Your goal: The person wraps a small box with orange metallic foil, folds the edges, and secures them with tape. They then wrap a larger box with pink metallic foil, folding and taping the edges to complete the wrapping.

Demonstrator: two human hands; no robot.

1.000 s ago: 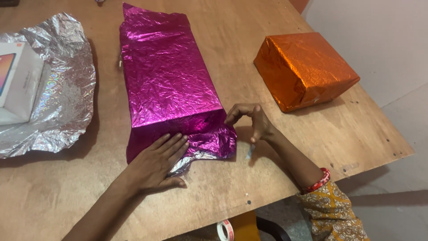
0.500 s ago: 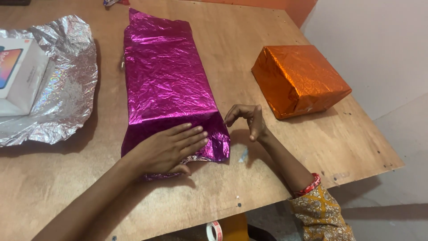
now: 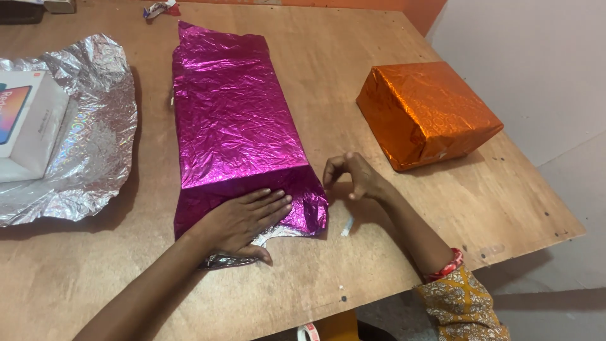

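While flat, left hand (image 3: 243, 221) presses magenta foil (image 3: 233, 126).

The magenta foil wrap (image 3: 237, 120) is glossy and finely crinkled, its silver underside showing at 6 o'clock. The orange parcel (image 3: 429, 113) at 3 o'clock wears similar shiny foil. At 9 o'clock, holographic silver foil (image 3: 95, 139) lies rumpled under a smooth white cardboard box (image 3: 28, 123). The counter (image 3: 353, 76) is matt, scuffed plywood.

My left hand (image 3: 243, 221) presses the long magenta foil parcel (image 3: 230, 126). An orange foil-wrapped box (image 3: 426, 113) sits right. A white carton (image 3: 25, 123) lies far left on silver foil (image 3: 95, 139).
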